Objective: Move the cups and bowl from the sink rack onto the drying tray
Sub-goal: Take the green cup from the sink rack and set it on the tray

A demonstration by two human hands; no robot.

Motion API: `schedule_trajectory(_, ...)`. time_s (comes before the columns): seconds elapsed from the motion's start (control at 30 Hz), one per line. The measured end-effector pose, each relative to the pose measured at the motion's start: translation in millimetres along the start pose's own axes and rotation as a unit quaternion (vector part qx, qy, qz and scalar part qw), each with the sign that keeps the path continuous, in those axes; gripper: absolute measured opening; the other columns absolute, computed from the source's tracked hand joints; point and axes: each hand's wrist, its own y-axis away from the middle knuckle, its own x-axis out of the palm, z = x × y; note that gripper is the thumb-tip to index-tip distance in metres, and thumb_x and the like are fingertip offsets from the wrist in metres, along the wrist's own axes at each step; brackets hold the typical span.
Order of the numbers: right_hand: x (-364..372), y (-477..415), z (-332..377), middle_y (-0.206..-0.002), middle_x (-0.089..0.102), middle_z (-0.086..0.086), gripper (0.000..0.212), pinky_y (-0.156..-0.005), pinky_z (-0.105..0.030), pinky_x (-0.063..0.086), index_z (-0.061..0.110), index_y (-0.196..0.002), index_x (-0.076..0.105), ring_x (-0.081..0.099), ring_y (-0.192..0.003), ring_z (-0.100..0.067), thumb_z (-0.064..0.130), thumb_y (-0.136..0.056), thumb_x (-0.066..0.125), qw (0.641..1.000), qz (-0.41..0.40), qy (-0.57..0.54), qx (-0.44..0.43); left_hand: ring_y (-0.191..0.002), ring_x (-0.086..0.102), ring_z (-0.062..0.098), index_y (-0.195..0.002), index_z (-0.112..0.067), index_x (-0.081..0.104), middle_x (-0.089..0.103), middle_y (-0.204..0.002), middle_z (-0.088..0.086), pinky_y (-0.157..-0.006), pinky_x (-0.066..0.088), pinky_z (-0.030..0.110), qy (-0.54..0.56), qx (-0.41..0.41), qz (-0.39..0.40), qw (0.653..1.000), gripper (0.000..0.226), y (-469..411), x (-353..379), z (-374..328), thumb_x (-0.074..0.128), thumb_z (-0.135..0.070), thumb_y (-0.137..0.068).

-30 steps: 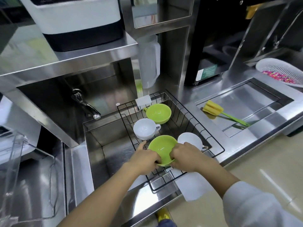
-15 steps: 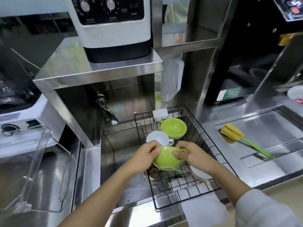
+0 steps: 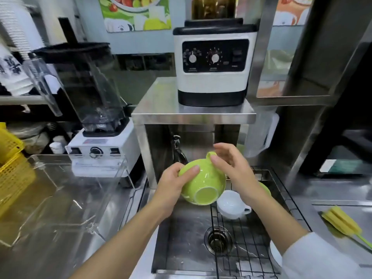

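Observation:
A green cup [image 3: 203, 183] is held tipped over above the sink, its base facing me and its handle pointing up. My left hand [image 3: 175, 184] grips its left side. My right hand [image 3: 231, 166] pinches the handle with the fingers loosely spread. Below, the black wire sink rack [image 3: 285, 198] holds a white cup [image 3: 231, 204], a second green cup or bowl [image 3: 264, 188] mostly hidden behind my right wrist, and a white dish [image 3: 274, 256] at the lower right edge. A clear plastic drying tray [image 3: 60, 198] lies on the counter to the left.
The sink basin with its drain [image 3: 218, 237] is under the rack. A blender [image 3: 94, 109] stands behind the tray, a yellow basket [image 3: 12, 172] at far left. A steel shelf [image 3: 193, 113] carries a white machine [image 3: 213, 65] above the tap [image 3: 178, 148]. A yellow brush [image 3: 342, 221] lies at right.
Both hands have lifted the green cup out of the rack and turned it bottom-up, carrying it up and leftward. The camera has tilted up and to the left.

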Motion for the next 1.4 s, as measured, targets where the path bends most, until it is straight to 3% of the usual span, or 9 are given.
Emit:
schedule_trajectory(0.13,38.4,-9.7,12.9,-0.121,0.048,0.013,0.062,-0.08,-0.004,0.043,0.036,-0.123,0.038,0.05,-0.101,0.014,0.039,-0.069,0.068,0.997,0.054,0.0,-0.059,-0.062,0.058,0.018,-0.07,-0.013,0.059,0.063,-0.064,0.001,-0.059,0.044,0.031,0.126,-0.006,-0.071,0.989,0.034,10.8,-36.7,-30.2,0.076,-0.041,-0.062)
schedule_trajectory(0.27,88.7,-18.3,26.1,-0.132,0.03,0.021,0.086,-0.092,0.008,0.022,0.049,-0.124,0.024,0.025,-0.115,0.029,0.05,-0.055,0.075,0.979,0.108,0.086,-0.148,-0.102,0.06,0.037,-0.116,0.005,0.058,0.064,-0.115,0.023,-0.088,0.047,0.047,0.233,0.007,-0.145,0.962,0.066,22.6,-67.1,-57.8,0.063,-0.042,-0.069)
schedule_trajectory(0.4,135.3,-26.1,33.7,-0.147,0.009,0.003,0.106,-0.105,0.0,0.005,0.054,-0.13,0.005,0.006,-0.137,0.005,0.057,-0.047,0.071,0.939,0.118,0.2,-0.252,-0.118,0.055,0.036,-0.124,-0.001,0.056,0.06,-0.126,0.023,-0.101,0.042,0.051,0.3,0.007,-0.174,0.938,0.057,31.4,-92.9,-64.3,0.049,-0.043,-0.086)
schedule_trajectory(0.53,157.8,-37.3,41.6,-0.138,0.013,0.002,0.112,-0.111,-0.027,0.016,0.048,-0.132,0.007,0.016,-0.137,-0.019,0.049,-0.046,0.079,0.908,0.183,0.238,-0.291,-0.113,0.06,0.031,-0.124,-0.005,0.055,0.063,-0.122,0.019,-0.09,0.05,0.043,0.324,-0.005,-0.193,0.926,0.053,41.4,-118.7,-63.4,0.04,-0.044,-0.092)
schedule_trajectory(0.67,190.1,-43.7,41.3,-0.133,0.017,0.01,0.104,-0.111,-0.025,0.026,0.051,-0.129,0.015,0.025,-0.133,-0.009,0.035,-0.051,0.083,0.901,0.232,0.217,-0.294,-0.114,0.053,0.021,-0.116,-0.026,0.043,0.049,-0.134,0.008,-0.093,0.047,0.042,0.175,0.045,-0.302,0.936,0.024,49.7,-145.3,-67.4,0.04,-0.037,-0.096)
schedule_trajectory(0.87,247.4,-53.3,43.5,-0.131,0.026,0.02,0.093,-0.101,-0.003,0.025,0.049,-0.126,0.023,0.029,-0.127,0.004,0.039,-0.053,0.08,0.913,0.232,0.149,-0.299,-0.116,0.015,-0.03,-0.14,-0.04,0.019,0.01,-0.143,-0.021,-0.094,0.015,-0.006,-0.179,0.163,-0.292,0.925,0.056,57.9,-194.6,-71.2,0.046,-0.045,-0.091)
schedule_trajectory(1.0,277.4,-63.2,43.2,-0.121,0.024,0.033,0.095,-0.092,0.001,0.029,0.053,-0.117,0.023,0.032,-0.117,0.012,0.028,-0.052,0.087,0.917,0.251,0.162,-0.266,-0.135,0.019,-0.003,-0.143,-0.029,0.026,0.025,-0.139,-0.022,-0.113,0.013,0.022,-0.267,0.148,-0.296,0.905,0.078,54.0,-237.7,-64.8,0.043,-0.063,-0.075)
schedule_trajectory(1.13,307.9,-73.4,41.3,-0.122,0.035,0.019,0.093,-0.089,-0.018,0.041,0.055,-0.111,0.023,0.045,-0.111,-0.001,0.026,-0.051,0.088,0.926,0.283,0.17,-0.182,-0.139,0.026,0.012,-0.142,-0.027,0.031,0.036,-0.146,-0.007,-0.117,0.017,0.043,-0.282,0.083,-0.297,0.909,0.087,52.3,-270.7,-61.3,0.04,-0.069,-0.066)
schedule_trajectory(1.4,364.3,-105.9,28.4,-0.121,0.044,0.003,0.099,-0.097,-0.036,0.043,0.034,-0.126,0.028,0.044,-0.112,-0.019,0.033,-0.047,0.087,0.9,0.346,0.251,-0.089,-0.116,0.044,0.025,-0.124,-0.012,0.051,0.06,-0.116,0.007,-0.101,0.026,0.036,-0.333,-0.007,-0.331,0.883,0.041,38.0,-320.7,-57.0,0.05,-0.036,-0.091)
